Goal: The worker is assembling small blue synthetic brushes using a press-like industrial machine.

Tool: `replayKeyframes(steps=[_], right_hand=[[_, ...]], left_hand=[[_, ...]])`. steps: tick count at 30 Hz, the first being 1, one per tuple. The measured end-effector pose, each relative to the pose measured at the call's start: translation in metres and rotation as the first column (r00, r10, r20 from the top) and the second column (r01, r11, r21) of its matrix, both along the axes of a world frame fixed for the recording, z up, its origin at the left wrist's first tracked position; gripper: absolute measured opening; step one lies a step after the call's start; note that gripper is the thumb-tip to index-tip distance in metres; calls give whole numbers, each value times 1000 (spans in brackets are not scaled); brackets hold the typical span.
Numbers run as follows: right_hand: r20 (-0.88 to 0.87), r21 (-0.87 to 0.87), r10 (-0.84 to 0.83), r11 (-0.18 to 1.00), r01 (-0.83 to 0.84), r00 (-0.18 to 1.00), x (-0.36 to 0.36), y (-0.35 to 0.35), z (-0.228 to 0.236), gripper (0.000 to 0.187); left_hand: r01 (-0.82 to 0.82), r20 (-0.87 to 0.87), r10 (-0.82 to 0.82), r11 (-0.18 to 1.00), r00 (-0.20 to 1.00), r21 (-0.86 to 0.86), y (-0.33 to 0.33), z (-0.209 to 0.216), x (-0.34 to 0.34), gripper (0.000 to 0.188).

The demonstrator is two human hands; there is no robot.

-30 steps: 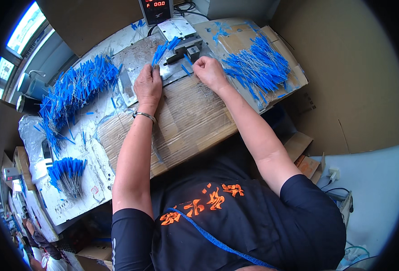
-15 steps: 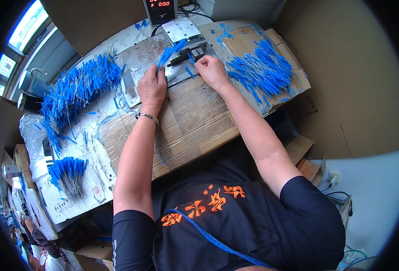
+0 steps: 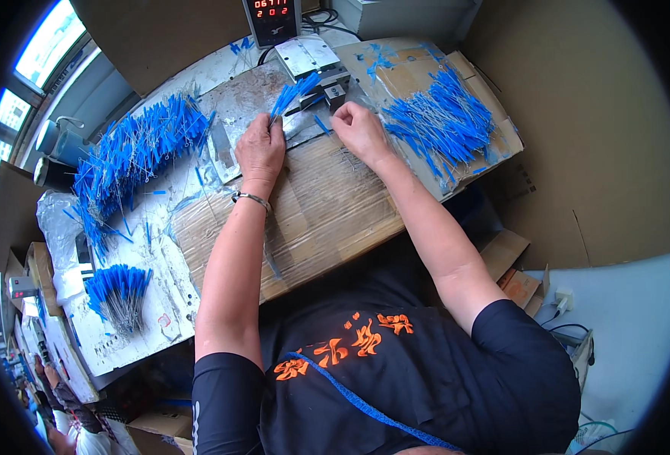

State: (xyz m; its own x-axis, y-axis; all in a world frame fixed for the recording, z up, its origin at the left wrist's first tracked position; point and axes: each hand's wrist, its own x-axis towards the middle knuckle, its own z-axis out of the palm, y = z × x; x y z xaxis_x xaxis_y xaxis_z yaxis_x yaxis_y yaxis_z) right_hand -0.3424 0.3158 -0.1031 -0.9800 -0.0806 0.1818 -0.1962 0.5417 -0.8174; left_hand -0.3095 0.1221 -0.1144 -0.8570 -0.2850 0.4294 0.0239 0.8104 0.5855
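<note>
My left hand (image 3: 259, 148) is closed round a small bundle of thin wires with blue sleeves (image 3: 293, 92), their blue ends fanning out toward a small metal machine (image 3: 308, 57). To its right, my right hand (image 3: 359, 130) has thumb and fingertips pinched together just in front of the machine's dark jaw block (image 3: 334, 92). Whatever those fingertips hold, if anything, is too small to make out. One loose blue-sleeved piece (image 3: 321, 124) lies between the two hands, in front of the machine.
A large heap of blue-sleeved wires (image 3: 138, 148) covers the left side; a smaller bunch (image 3: 119, 296) lies nearer. Another pile (image 3: 445, 117) rests on cardboard at right. Behind the machine stands a box with a red display (image 3: 272, 19). Flattened cardboard (image 3: 305, 216) lines the near edge.
My right hand has drawn back slightly from the jaw block, still pinched. The left hand keeps its bundle. The red display reads differently. The whole view has shifted slightly.
</note>
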Motion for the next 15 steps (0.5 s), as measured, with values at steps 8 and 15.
replayKeyframes(steps=[8, 15], right_hand=[[-84, 329, 120, 940, -86, 989, 40, 9, 9, 15], [-87, 262, 20, 965, 4, 996, 25, 9, -1, 10]], left_hand=[[26, 26, -25, 999, 999, -41, 5, 8, 5, 21], [89, 19, -87, 987, 996, -133, 6, 12, 8, 20]])
